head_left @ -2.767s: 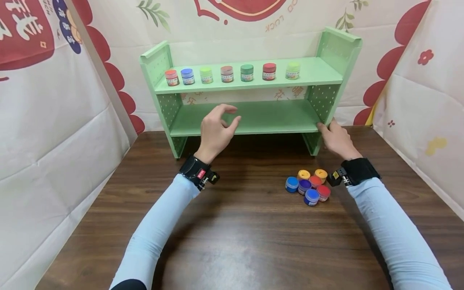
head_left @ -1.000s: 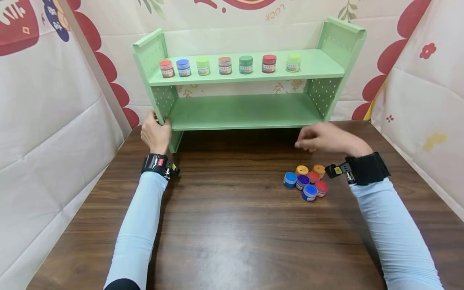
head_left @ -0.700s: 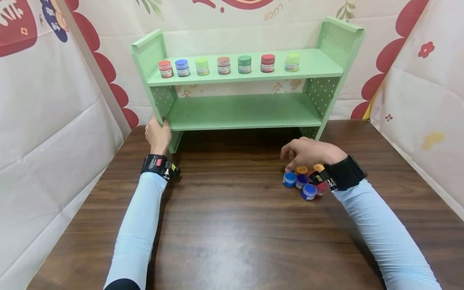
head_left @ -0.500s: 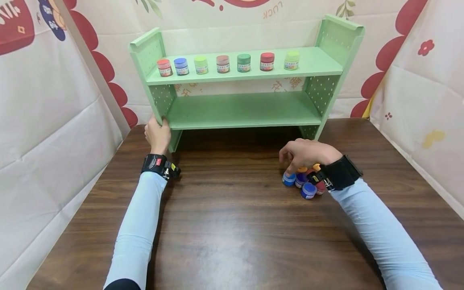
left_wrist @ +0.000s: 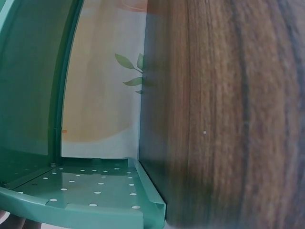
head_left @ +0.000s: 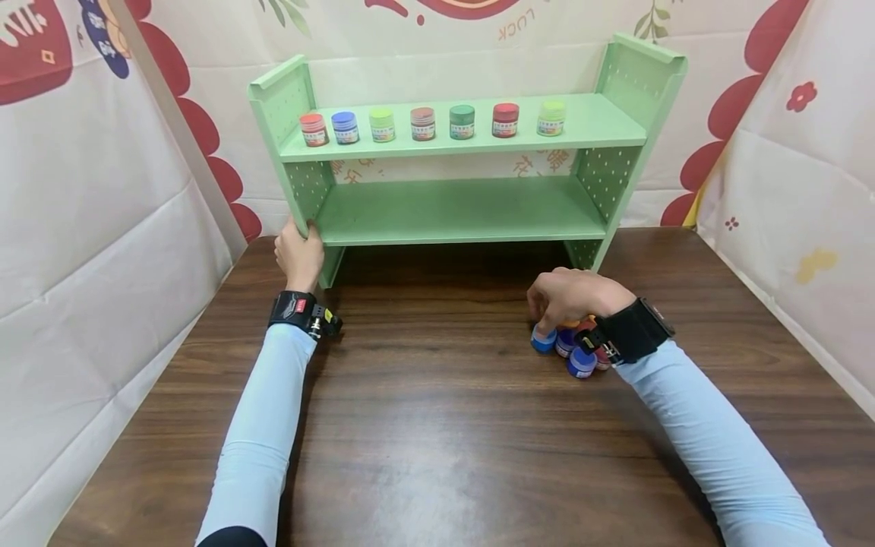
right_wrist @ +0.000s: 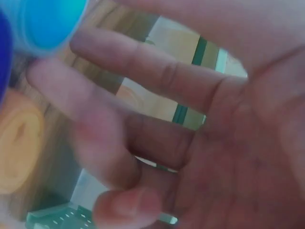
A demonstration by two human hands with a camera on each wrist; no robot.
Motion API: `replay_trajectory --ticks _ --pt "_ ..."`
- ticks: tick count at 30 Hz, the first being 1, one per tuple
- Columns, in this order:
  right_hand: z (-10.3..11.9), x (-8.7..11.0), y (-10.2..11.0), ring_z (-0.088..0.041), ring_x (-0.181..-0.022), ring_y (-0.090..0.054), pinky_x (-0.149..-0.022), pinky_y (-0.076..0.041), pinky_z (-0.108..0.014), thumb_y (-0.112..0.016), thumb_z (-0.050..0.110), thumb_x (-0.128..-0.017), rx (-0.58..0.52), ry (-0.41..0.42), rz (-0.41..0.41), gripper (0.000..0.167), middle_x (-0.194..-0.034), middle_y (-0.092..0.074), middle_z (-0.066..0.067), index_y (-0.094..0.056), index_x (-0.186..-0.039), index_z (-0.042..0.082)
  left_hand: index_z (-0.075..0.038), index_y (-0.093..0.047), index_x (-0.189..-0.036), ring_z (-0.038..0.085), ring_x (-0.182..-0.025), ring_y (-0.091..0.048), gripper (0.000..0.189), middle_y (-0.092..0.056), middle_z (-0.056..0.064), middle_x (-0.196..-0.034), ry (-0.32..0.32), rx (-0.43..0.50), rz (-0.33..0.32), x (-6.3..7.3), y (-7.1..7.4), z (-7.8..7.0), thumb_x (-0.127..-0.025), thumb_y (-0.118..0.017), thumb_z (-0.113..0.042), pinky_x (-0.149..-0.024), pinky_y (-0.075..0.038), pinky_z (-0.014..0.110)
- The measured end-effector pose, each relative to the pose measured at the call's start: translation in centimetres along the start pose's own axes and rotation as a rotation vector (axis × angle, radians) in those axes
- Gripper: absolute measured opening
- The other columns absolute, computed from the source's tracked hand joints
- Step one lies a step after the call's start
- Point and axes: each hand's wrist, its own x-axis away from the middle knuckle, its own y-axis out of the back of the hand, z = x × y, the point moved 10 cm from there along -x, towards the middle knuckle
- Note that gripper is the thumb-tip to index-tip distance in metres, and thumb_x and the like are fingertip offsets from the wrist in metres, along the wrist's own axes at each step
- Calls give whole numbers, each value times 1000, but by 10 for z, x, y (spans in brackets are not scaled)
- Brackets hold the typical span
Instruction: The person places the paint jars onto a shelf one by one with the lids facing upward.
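Gripping the green shelf [head_left: 458, 211] with the left hand [head_left: 299, 257]; pinching a light-blue jar [head_left: 543, 344] on the surface [head_left: 424, 425] with the right hand [head_left: 574, 293].

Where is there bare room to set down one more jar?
Bare: the lower shelf, between the side panels; the table, between the sleeves. Smaller gap: the upper shelf, right of its rightmost jar. Crowded: the jar cluster under the right hand.

The light blue jar [head_left: 544, 345] is blocked on its right by the purple jar [head_left: 566, 346]. Toward the front left, free way is given above the table [head_left: 424, 410].
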Motion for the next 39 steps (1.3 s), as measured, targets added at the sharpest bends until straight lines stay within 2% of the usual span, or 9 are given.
replay_trajectory --ticks 6,10,16,19,22,27,29,34,39 --pt "4 -4 1 -14 -76 -60 -64 -49 -31 -85 22 -83 -11 59 -40 21 -93 -71 2 -74 -100 16 -7 -56 -92 49 -107 -66 18 -71 23 -108 30 22 5 1 0 1 -97 -54 -24 -89 -46 63" --pt "7 -7 1 -15 -77 -58 -68 -49 -31 -84 17 -84 -37 102 -56 22 -89 -67 0 -73 -103 14 -7 -55 -93 47 -106 -66 16 -69 22 -105 45 40 13 0 0 3 -97 -54 -22 -88 -45 63" --pt "11 -9 -1 -18 -75 -58 -66 -49 -32 -80 5 -86 -89 136 -46 27 -97 -65 -6 -73 -110 13 -9 -63 -106 45 -115 -67 19 -72 19 -120 57 36 24 -2 0 4 -99 -55 -24 -90 -47 63" --pt "11 -8 -1 -20 -84 -62 -73 -52 -36 -79 6 -87 -88 125 -44 29 -106 -69 -5 -73 -114 14 -9 -65 -113 45 -119 -66 22 -71 19 -126 67 34 58 -3 -2 4 -100 -55 -24 -94 -47 62" --pt "9 -7 0 -19 -90 -63 -78 -53 -37 -80 15 -88 -74 101 -55 30 -108 -70 -5 -72 -117 14 -9 -65 -120 44 -125 -63 26 -69 18 -131 73 20 89 -4 -2 1 -100 -56 -22 -100 -47 62" --pt "-1 -6 1 -18 -68 -61 -61 -48 -34 -79 31 -91 -55 22 -50 35 -105 -68 -8 -71 -119 11 -9 -64 -125 42 -129 -61 29 -68 18 -135 78 3 112 -6 -1 -3 -100 -56 -21 -103 -46 61" --pt "-5 -6 1 -17 -70 -60 -61 -46 -32 -78 35 -91 -37 -8 -51 37 -106 -69 -8 -71 -117 10 -10 -64 -125 42 -129 -61 29 -68 17 -135 78 4 116 -7 -1 -4 -100 -56 -21 -103 -46 61" --pt "-7 -6 1 -17 -76 -57 -63 -45 -31 -77 33 -92 -35 -18 -46 36 -107 -70 -9 -72 -116 7 -12 -64 -125 42 -128 -62 29 -68 16 -136 80 -3 115 -8 -2 -3 -99 -56 -21 -102 -47 60" --pt "-4 -8 -2 -16 -71 -59 -62 -44 -31 -76 25 -93 -41 19 -28 29 -99 -67 -6 -71 -117 9 -12 -64 -124 42 -127 -62 28 -68 16 -134 82 -5 113 -7 -1 -2 -98 -56 -21 -100 -47 60"
